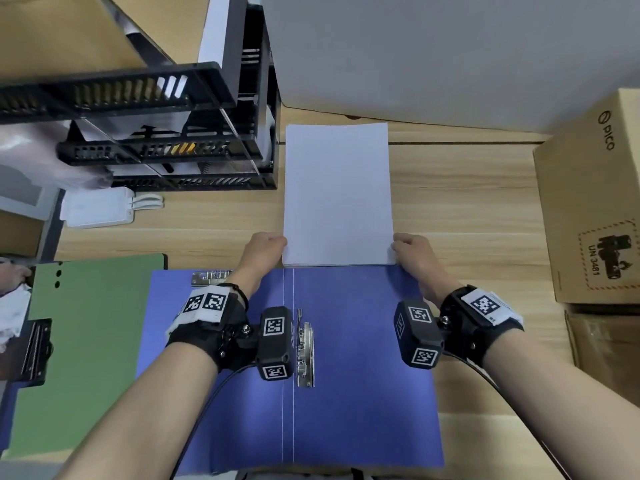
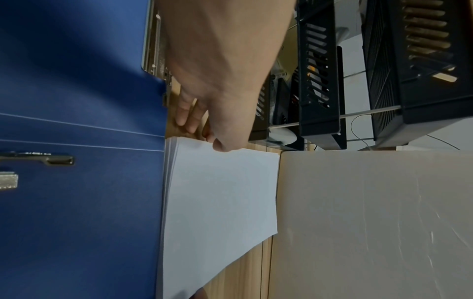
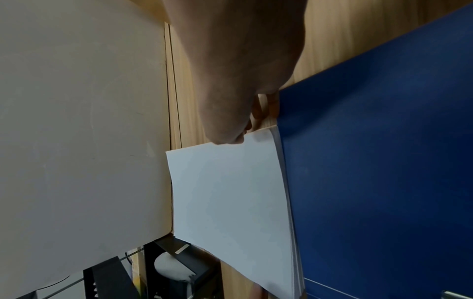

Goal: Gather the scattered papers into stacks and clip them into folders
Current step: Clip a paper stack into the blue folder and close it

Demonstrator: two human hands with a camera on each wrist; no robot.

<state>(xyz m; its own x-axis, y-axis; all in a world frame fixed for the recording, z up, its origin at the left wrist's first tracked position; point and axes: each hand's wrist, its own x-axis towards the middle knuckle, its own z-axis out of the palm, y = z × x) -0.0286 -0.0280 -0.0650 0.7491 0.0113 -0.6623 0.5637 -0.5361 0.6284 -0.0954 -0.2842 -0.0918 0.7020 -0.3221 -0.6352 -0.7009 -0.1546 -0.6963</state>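
White paper stack (image 1: 337, 195) between fingers (image 2: 190, 119)

Even, soft overhead light in the head view, edges bowed by the wide lens. Both wrist views are dimmer; beyond the fingers (image 2: 188, 115) the background looks slightly smeared, perhaps motion blur.

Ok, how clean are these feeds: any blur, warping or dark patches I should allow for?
Head view: evenly lit, edges bowed by the wide lens, white paper stack sharp between left hand and right hand. Left wrist view: dimmer, open blue folder smeared, grey board streaked. Right wrist view: dim, hand close and soft.
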